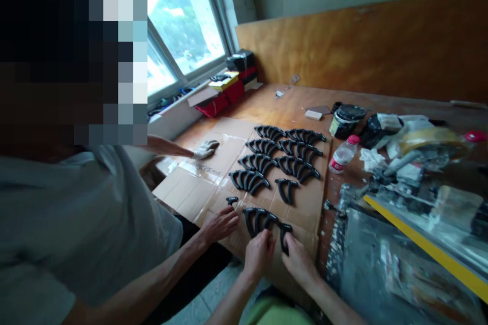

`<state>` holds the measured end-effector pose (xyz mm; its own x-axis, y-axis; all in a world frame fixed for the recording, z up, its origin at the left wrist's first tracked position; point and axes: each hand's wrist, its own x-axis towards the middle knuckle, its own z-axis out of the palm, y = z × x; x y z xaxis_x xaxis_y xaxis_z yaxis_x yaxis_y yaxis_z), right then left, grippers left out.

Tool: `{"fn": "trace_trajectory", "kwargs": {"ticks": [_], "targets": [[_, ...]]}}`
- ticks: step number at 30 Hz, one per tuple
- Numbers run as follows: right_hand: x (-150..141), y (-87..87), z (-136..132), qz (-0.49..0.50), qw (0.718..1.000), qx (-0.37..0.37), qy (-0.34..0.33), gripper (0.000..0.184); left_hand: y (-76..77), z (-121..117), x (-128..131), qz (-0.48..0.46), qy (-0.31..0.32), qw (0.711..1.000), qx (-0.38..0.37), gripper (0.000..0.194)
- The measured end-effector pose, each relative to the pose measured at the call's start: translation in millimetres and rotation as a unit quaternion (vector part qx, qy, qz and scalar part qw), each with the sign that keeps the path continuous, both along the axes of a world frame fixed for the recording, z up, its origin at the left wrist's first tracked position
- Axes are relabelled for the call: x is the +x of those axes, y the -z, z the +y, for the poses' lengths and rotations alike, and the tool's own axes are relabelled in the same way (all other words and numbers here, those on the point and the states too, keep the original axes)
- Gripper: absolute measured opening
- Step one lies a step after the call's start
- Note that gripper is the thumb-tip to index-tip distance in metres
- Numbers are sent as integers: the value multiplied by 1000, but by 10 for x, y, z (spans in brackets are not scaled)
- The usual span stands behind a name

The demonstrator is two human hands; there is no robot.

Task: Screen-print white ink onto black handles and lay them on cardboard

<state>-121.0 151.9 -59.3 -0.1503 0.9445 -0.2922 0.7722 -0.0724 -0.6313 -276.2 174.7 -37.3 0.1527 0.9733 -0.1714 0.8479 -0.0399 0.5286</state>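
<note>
My right hand (299, 260) is closed around the lower end of a black T-shaped handle piece (285, 228), its short crossbar pointing up. To its left, my left hand (260, 253) is closed at the bottom of a small row of black curved handle pieces (255, 221); its fingertips are partly hidden, so what they grip is unclear. Further up the cardboard (223, 183), several fanned rows of matching black pieces (261, 161) lie nested together. A short group of them (286, 190) sits above my right hand.
At left, a co-worker's bare hand (221, 224) is at another black piece (232, 200); their gloved hand (206, 150) rests on the cardboard. At right are a bottle (344, 155), a black-stained tub (346, 121) and a yellow-edged frame (427, 246). Red boxes (224, 99) stand by the window.
</note>
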Motion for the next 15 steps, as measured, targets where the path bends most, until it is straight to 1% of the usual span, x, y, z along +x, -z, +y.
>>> {"fn": "trace_trajectory", "kwargs": {"ticks": [2, 4, 5, 6, 8, 10, 11, 13, 15], "targets": [[350, 217, 11, -32, 997, 37, 56, 16, 173, -142, 118, -14, -1, 999, -30, 15], [697, 402, 147, -94, 987, 59, 114, 8, 312, -238, 229, -15, 12, 998, -60, 15], [814, 441, 268, -121, 982, 61, 134, 8, 339, -262, 263, -17, 17, 997, -69, 17], [876, 436, 417, -142, 977, 58, 149, 10, 331, -269, 274, -20, 19, 997, -71, 18], [844, 325, 762, -163, 971, 48, 169, 20, 239, -234, 232, -29, 13, 998, -59, 18], [694, 187, 1099, -162, 968, 50, 183, 29, 124, -156, 138, -38, 8, 998, -41, 17], [615, 144, 1236, -161, 968, 50, 185, 32, 85, -116, 88, -44, 13, 998, -37, 17], [494, 128, 1413, -163, 967, 39, 193, 34, 57, -61, 1, -53, 27, 997, -41, 18], [430, 170, 1464, -159, 963, 32, 215, 38, 66, -45, -68, -33, 2, 998, -49, 16]]}}
